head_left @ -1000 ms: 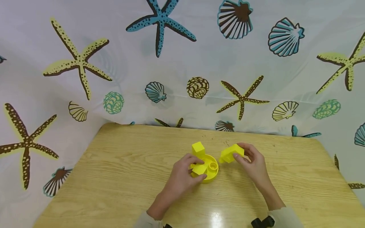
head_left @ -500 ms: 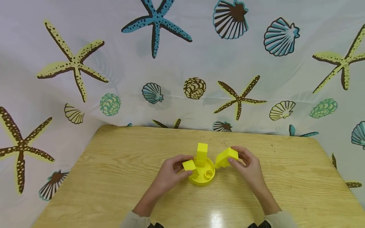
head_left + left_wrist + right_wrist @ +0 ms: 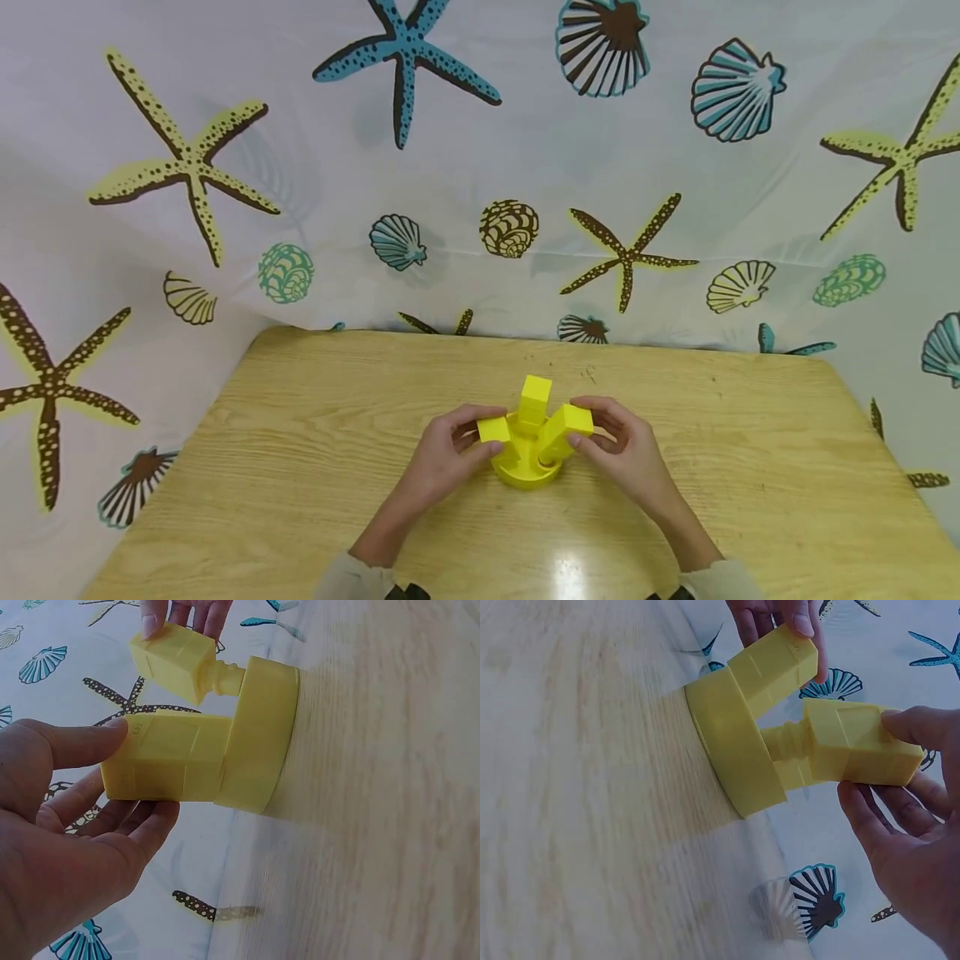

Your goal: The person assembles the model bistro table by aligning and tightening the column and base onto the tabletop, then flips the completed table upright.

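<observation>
A round yellow base [image 3: 525, 481] with a raised rim stands on the table, like the seat of an upturned small stool. One square yellow leg [image 3: 536, 390] stands upright at its back. At the left, my left hand [image 3: 442, 457] grips a second leg [image 3: 169, 757], thumb on one side and fingers on the other; its lower end sits inside the rim. My right hand [image 3: 630, 450] pinches a third leg [image 3: 862, 742], tilted outward at the base's right. Its screw thread [image 3: 786, 741] shows above the rim, with the tip hidden inside the base.
The wooden table [image 3: 337, 400] extends around the base on all sides. Behind it and to the left hangs a white cloth [image 3: 450, 183] printed with starfish and shells.
My right hand has brought its leg left and down, from beside the base to the socket at its right. The left hand has shifted left with its leg, which now stands more upright.
</observation>
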`<state>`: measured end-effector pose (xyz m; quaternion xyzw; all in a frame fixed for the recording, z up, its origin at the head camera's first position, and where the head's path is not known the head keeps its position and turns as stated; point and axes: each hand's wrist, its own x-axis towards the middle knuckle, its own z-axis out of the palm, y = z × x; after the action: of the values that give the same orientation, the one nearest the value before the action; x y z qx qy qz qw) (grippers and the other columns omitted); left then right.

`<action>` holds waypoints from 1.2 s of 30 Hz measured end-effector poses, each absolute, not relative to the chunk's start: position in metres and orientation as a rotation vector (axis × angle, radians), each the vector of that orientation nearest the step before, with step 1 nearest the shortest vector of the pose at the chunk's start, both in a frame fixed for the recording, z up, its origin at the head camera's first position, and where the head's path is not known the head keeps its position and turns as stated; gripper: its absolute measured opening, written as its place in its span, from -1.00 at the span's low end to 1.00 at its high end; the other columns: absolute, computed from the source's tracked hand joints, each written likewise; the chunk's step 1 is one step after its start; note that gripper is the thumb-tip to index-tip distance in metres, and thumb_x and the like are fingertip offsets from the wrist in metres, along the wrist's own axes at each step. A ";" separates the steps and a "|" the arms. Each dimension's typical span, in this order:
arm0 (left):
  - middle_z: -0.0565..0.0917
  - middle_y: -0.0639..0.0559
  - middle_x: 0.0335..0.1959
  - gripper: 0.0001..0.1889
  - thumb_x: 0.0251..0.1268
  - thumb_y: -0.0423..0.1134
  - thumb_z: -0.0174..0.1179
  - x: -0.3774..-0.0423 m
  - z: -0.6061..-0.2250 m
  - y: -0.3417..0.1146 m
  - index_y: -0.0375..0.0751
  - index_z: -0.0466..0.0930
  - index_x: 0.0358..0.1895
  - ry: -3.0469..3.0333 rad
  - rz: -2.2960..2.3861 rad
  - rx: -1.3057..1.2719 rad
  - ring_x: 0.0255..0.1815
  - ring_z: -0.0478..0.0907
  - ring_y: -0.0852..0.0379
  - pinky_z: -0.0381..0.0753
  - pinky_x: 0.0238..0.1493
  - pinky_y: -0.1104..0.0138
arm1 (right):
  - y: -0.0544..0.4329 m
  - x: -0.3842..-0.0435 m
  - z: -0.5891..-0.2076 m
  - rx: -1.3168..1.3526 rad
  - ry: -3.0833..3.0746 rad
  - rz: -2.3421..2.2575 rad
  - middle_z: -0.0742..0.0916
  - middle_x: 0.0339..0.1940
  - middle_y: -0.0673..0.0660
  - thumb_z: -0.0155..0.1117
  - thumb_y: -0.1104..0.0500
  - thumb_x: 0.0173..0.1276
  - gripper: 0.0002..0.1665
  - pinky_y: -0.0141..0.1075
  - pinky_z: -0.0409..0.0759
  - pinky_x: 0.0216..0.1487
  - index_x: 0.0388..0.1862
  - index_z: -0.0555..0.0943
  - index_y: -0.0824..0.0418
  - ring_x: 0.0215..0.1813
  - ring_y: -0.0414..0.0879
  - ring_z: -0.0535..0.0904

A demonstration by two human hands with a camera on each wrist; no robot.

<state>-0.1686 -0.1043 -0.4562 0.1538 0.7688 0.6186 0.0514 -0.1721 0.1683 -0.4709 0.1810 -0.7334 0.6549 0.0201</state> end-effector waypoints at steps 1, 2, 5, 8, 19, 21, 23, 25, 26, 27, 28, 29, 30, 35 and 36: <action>0.59 -0.20 0.28 -0.61 0.39 -0.47 0.29 -0.169 -0.456 -0.104 -0.33 0.61 0.26 2.339 1.885 0.478 0.36 0.48 -0.17 0.48 0.36 0.06 | 0.167 -0.172 -0.471 0.574 -2.285 2.025 0.63 0.25 0.24 0.43 0.34 0.37 -0.51 -0.23 0.68 0.14 0.26 0.57 0.32 0.22 0.06 0.59; 0.59 -0.19 0.27 -0.61 0.39 -0.46 0.30 -0.169 -0.456 -0.104 -0.33 0.61 0.25 2.343 1.890 0.472 0.35 0.48 -0.16 0.49 0.36 0.06 | 0.166 -0.172 -0.472 0.584 -2.298 2.014 0.63 0.25 0.25 0.43 0.34 0.37 -0.52 -0.22 0.68 0.14 0.25 0.58 0.31 0.21 0.09 0.59; 0.62 -0.14 0.23 -0.62 0.35 -0.42 0.36 -0.169 -0.458 -0.102 -0.30 0.64 0.22 2.384 1.898 0.430 0.30 0.52 -0.13 0.52 0.34 0.05 | 0.163 -0.172 -0.474 0.609 -2.346 1.966 0.63 0.25 0.28 0.45 0.29 0.37 -0.52 -0.21 0.67 0.16 0.25 0.59 0.29 0.22 0.13 0.59; 0.65 -0.06 0.17 -0.63 0.30 -0.33 0.43 -0.169 -0.462 -0.098 -0.23 0.68 0.16 2.462 1.901 0.381 0.23 0.57 -0.07 0.56 0.30 0.03 | 0.161 -0.170 -0.476 0.646 -2.368 1.933 0.61 0.28 0.35 0.45 0.28 0.37 -0.51 -0.20 0.65 0.19 0.26 0.59 0.29 0.25 0.15 0.58; 0.66 -0.02 0.05 -0.68 0.26 -0.28 0.48 -0.165 -0.464 -0.090 -0.17 0.71 0.07 2.620 1.893 0.367 0.08 0.61 -0.02 0.66 0.17 0.04 | 0.165 -0.171 -0.472 0.730 -2.402 1.994 0.60 0.31 0.35 0.40 0.27 0.42 -0.48 -0.14 0.63 0.21 0.30 0.54 0.39 0.30 0.16 0.59; 0.66 -0.02 0.04 -0.68 0.25 -0.29 0.48 -0.165 -0.464 -0.090 -0.16 0.72 0.06 2.623 1.897 0.366 0.08 0.61 -0.02 0.67 0.16 0.04 | 0.166 -0.171 -0.471 0.753 -2.400 2.025 0.60 0.32 0.34 0.37 0.30 0.44 -0.49 -0.13 0.62 0.23 0.32 0.52 0.40 0.33 0.16 0.57; 0.66 -0.01 0.02 -0.69 0.25 -0.29 0.48 -0.165 -0.465 -0.090 -0.14 0.73 0.04 2.630 1.896 0.361 0.07 0.61 -0.03 0.68 0.14 0.06 | 0.167 -0.170 -0.469 0.765 -2.408 2.028 0.60 0.32 0.31 0.36 0.31 0.45 -0.49 -0.14 0.61 0.24 0.33 0.52 0.40 0.33 0.15 0.56; 0.66 -0.02 0.01 -0.69 0.24 -0.30 0.48 -0.165 -0.465 -0.090 -0.15 0.73 0.04 2.639 1.890 0.357 0.06 0.61 -0.03 0.69 0.13 0.08 | 0.168 -0.170 -0.468 0.767 -2.422 2.014 0.62 0.31 0.26 0.36 0.29 0.45 -0.49 -0.14 0.61 0.24 0.33 0.53 0.39 0.32 0.13 0.57; 0.66 -0.02 0.01 -0.69 0.24 -0.30 0.49 -0.165 -0.465 -0.090 -0.15 0.73 0.04 2.642 1.888 0.354 0.06 0.61 -0.04 0.69 0.13 0.09 | 0.168 -0.170 -0.467 0.769 -2.427 2.003 0.63 0.30 0.23 0.37 0.29 0.45 -0.49 -0.15 0.61 0.24 0.33 0.54 0.38 0.32 0.12 0.58; 0.66 -0.02 0.00 -0.69 0.24 -0.30 0.49 -0.165 -0.465 -0.089 -0.16 0.73 0.04 2.647 1.883 0.352 0.06 0.61 -0.03 0.70 0.12 0.10 | 0.168 -0.170 -0.467 0.768 -2.432 1.997 0.63 0.30 0.22 0.37 0.28 0.45 -0.49 -0.14 0.62 0.23 0.33 0.54 0.37 0.31 0.11 0.59; 0.66 -0.02 0.00 -0.69 0.24 -0.31 0.49 -0.165 -0.464 -0.089 -0.17 0.73 0.04 2.651 1.879 0.349 0.06 0.61 -0.03 0.70 0.12 0.10 | 0.168 -0.170 -0.466 0.764 -2.436 1.993 0.64 0.29 0.20 0.38 0.27 0.44 -0.50 -0.14 0.62 0.23 0.32 0.55 0.37 0.30 0.10 0.59; 0.66 -0.02 -0.01 -0.69 0.24 -0.31 0.48 -0.165 -0.464 -0.089 -0.18 0.73 0.04 2.655 1.875 0.348 0.06 0.61 -0.03 0.70 0.12 0.11 | 0.168 -0.170 -0.466 0.759 -2.440 1.988 0.64 0.28 0.19 0.38 0.27 0.44 -0.50 -0.14 0.62 0.23 0.31 0.56 0.35 0.29 0.10 0.60; 0.65 -0.02 -0.01 -0.68 0.23 -0.31 0.49 -0.165 -0.463 -0.089 -0.19 0.73 0.04 2.659 1.871 0.346 0.06 0.62 -0.03 0.70 0.12 0.11 | 0.168 -0.170 -0.465 0.751 -2.443 1.980 0.65 0.27 0.19 0.39 0.27 0.44 -0.52 -0.13 0.63 0.22 0.30 0.58 0.32 0.28 0.09 0.61; 0.65 -0.03 -0.02 -0.68 0.23 -0.32 0.48 -0.164 -0.462 -0.088 -0.21 0.72 0.04 2.674 1.852 0.339 0.05 0.62 -0.03 0.70 0.11 0.12 | 0.167 -0.169 -0.466 0.686 -2.478 1.906 0.69 0.19 0.17 0.50 0.20 0.35 -0.54 -0.15 0.69 0.14 0.21 0.63 0.15 0.15 0.07 0.67; 0.65 -0.03 -0.02 -0.68 0.23 -0.32 0.48 -0.164 -0.462 -0.087 -0.21 0.72 0.05 2.676 1.850 0.340 0.05 0.62 -0.04 0.70 0.11 0.12 | 0.167 -0.169 -0.466 0.686 -2.485 1.888 0.69 0.20 0.18 0.51 0.18 0.34 -0.52 -0.15 0.70 0.13 0.22 0.63 0.13 0.13 0.07 0.68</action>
<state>-0.1641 -0.0874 -0.4619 0.1037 0.8165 0.5643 -0.0647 -0.1691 0.1667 -0.4663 0.2145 -0.7775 0.5905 -0.0269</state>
